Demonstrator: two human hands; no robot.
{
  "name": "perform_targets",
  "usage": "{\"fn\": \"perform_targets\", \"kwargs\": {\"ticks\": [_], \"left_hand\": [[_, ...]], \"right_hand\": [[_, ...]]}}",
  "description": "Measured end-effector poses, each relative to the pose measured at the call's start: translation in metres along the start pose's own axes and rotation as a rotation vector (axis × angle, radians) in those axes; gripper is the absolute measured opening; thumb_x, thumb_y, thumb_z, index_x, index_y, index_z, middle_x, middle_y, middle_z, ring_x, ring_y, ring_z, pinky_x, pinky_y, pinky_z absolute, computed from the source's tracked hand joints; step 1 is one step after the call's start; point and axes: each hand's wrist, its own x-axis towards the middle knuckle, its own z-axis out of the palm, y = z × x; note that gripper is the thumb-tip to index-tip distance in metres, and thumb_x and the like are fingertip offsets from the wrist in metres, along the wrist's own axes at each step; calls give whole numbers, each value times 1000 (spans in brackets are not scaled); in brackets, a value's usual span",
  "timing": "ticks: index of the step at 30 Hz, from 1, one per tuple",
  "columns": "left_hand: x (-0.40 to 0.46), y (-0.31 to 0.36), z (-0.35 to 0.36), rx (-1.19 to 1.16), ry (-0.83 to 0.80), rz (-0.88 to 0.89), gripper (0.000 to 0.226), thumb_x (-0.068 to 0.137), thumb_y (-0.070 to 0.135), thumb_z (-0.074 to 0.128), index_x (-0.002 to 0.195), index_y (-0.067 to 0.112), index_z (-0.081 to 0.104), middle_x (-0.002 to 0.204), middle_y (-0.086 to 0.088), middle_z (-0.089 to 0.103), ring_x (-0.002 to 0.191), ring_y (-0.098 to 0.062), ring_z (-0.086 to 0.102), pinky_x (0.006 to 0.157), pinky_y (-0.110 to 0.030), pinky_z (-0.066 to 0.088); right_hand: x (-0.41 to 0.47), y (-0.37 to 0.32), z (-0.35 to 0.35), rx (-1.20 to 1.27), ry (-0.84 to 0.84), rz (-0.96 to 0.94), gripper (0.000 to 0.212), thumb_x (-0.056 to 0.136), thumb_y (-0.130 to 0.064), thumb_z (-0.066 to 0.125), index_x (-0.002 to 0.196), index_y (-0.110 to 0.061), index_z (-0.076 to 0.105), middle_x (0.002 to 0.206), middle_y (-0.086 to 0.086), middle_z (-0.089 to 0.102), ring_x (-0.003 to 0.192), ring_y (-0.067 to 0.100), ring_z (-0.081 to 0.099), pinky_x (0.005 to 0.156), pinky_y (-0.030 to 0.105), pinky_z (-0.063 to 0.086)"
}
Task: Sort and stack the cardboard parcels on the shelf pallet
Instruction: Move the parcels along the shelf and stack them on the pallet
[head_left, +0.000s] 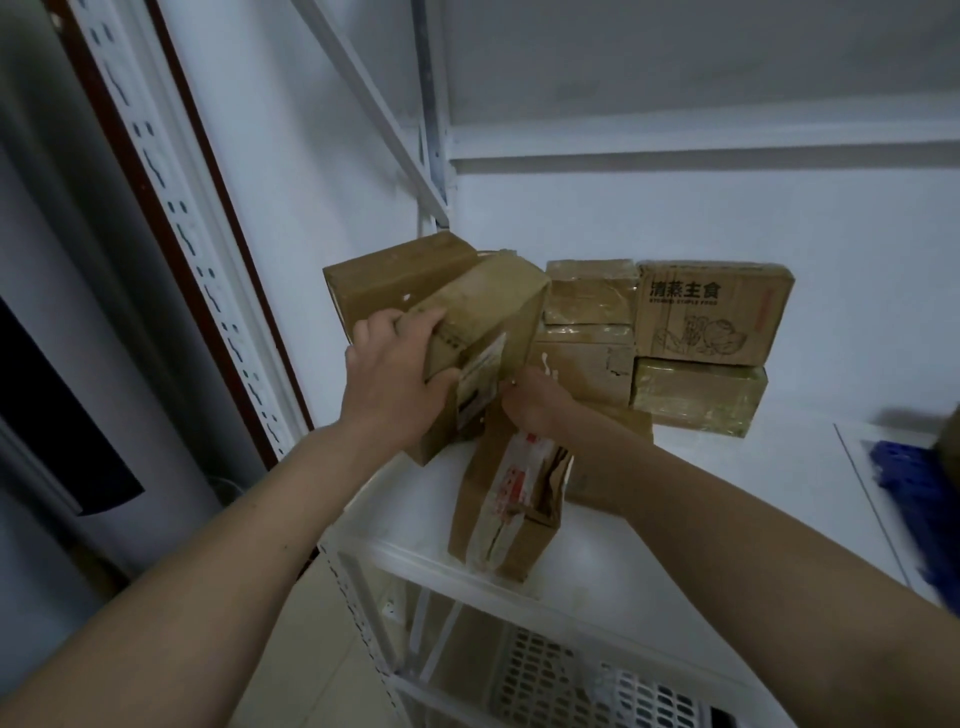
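A brown cardboard parcel with a white label (488, 332) is tilted above the white shelf board (727, 483). My left hand (395, 374) grips its left end, and my right hand (535, 400) holds its lower right edge. Behind it at the left sits another plain box (384, 280). Against the back wall are stacked taped boxes (589, 299) and a printed box (711, 312) on top of a taped one (696, 397). A long parcel with red-and-white tape (511, 504) lies near the shelf's front edge, below my right wrist.
White shelf uprights (431, 130) and a wall close in the back and left. A blue object (914, 478) lies at the shelf's right. A white perforated basket (597, 686) sits on the level below. A perforated rail (171, 208) runs along the left.
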Motion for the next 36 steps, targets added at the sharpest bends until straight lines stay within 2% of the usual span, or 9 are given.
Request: {"fn": "perform_targets", "kwargs": {"ticks": [5, 11, 13, 16, 19, 22, 27, 31, 36], "left_hand": [[10, 25, -27, -218, 113, 22, 64, 88, 33, 63, 145, 26, 34, 132, -12, 39, 123, -25, 29, 107, -42, 29], [26, 57, -27, -656, 159, -187, 62, 92, 37, 56, 147, 29, 29, 142, -7, 40, 131, -25, 34, 109, -48, 34], [29, 66, -16, -814, 92, -282, 59, 94, 40, 52, 147, 31, 28, 142, -1, 41, 126, -21, 43, 103, -43, 41], [28, 88, 11, -942, 19, -332, 45, 98, 36, 47, 141, 25, 40, 122, 4, 52, 101, -11, 54, 79, -25, 46], [28, 115, 40, -1005, -118, -398, 41, 99, 39, 44, 137, 22, 46, 125, -3, 56, 109, -21, 56, 95, -41, 48], [27, 145, 63, -1031, -283, -493, 46, 97, 47, 42, 137, 24, 45, 128, -3, 52, 118, -27, 50, 100, -49, 43], [8, 189, 94, -1234, -451, -724, 13, 96, 42, 51, 93, 30, 46, 104, -4, 53, 100, -25, 54, 92, -49, 49], [-1, 221, 115, -1258, -541, -781, 20, 97, 42, 50, 93, 23, 49, 91, -4, 56, 84, -24, 58, 86, -48, 50], [-2, 268, 146, -1294, -606, -810, 27, 96, 41, 52, 117, 25, 51, 103, -5, 60, 95, -28, 60, 85, -53, 51]], "right_hand": [[-3, -5, -14, 447, 160, 31, 39, 100, -27, 37, 133, -9, 48, 126, 11, 58, 113, 27, 54, 99, 42, 43], [-26, 6, -44, 759, 367, 82, 55, 100, -45, 33, 145, -13, 26, 141, 8, 44, 124, 26, 46, 103, 46, 41], [-37, 15, -57, 737, 455, 99, 54, 100, -46, 33, 142, -12, 27, 138, 8, 46, 117, 24, 48, 97, 40, 42], [-57, 41, -73, 650, 559, 175, 51, 99, -43, 39, 136, -9, 33, 132, 10, 51, 114, 27, 52, 94, 37, 44], [-80, 72, -87, 615, 610, 269, 49, 97, -44, 42, 134, -13, 38, 129, 8, 55, 112, 28, 54, 95, 45, 47], [-104, 103, -104, 597, 715, 310, 47, 95, -44, 46, 134, -18, 42, 127, 4, 56, 112, 25, 54, 94, 39, 46], [-136, 148, -122, 557, 775, 393, 41, 93, -43, 49, 127, -21, 51, 120, 0, 60, 103, 21, 54, 92, 37, 47], [-153, 178, -136, 574, 798, 410, 40, 92, -42, 51, 126, -22, 54, 119, -1, 62, 105, 20, 56, 94, 40, 48], [-171, 227, -165, 525, 801, 434, 42, 93, -43, 51, 129, -21, 52, 119, -1, 61, 99, 16, 53, 82, 31, 43]]}}
